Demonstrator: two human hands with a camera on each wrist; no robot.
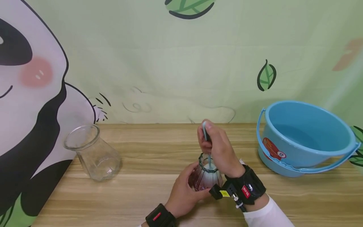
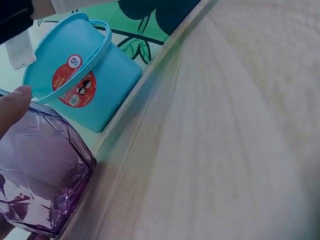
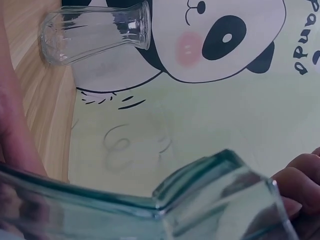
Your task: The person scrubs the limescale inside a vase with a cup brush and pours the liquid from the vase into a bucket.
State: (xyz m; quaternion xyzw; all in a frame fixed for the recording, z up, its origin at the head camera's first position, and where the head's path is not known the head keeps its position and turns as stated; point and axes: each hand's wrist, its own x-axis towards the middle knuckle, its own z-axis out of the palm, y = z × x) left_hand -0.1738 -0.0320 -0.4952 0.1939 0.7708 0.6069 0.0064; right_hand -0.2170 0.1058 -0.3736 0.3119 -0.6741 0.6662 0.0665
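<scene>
A glass vase (image 1: 206, 182), purple toward its base with a wavy teal rim, stands in the lower middle of the head view. My left hand (image 1: 182, 193) grips it round the side, and the thumb (image 2: 16, 106) shows on the glass in the left wrist view. Above it, my right hand (image 1: 219, 148) holds a bottle brush (image 1: 204, 130) by its pale blue and black handle. The shaft runs down through the vase's mouth. A whitish bulk shows through the glass inside. In the right wrist view the teal rim (image 3: 215, 185) is close to the camera.
A clear glass vase (image 1: 99, 157) stands on the wooden table (image 1: 141, 189) at the left. To the right is a light blue bucket (image 1: 300, 157) with its handle hanging down in front. Behind runs a green cloth backdrop (image 1: 181, 63) with a panda and leaves.
</scene>
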